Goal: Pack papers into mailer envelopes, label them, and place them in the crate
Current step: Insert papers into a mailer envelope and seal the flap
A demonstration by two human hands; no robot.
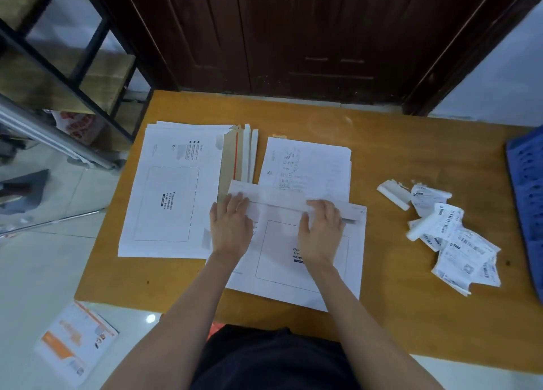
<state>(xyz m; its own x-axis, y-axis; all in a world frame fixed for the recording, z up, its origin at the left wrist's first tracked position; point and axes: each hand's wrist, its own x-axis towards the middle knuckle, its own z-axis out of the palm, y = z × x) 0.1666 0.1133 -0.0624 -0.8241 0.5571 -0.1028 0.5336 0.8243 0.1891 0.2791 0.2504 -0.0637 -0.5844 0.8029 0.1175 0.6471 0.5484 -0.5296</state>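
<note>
A white mailer [296, 260] is lying flat at the near centre of the surface [411, 143], long axis running left to right, slightly skewed, flap edge pointing away from the person. The flap [279, 194] is being folded along the far edge. The left hand [230, 228] is pressing flat on the mailer's left end, fingers straight, holding nothing. The right hand [320, 228] is resting palm down near the fold, fingers relaxed, grip wide. Papers [305, 163] are lying just beyond the mailer, its flap overlapping them. A mailer stack [173, 190] is sitting at left, long axis pointing away. Labels [452, 237] are lying loose at right, near a blue crate [526, 190].
</note>
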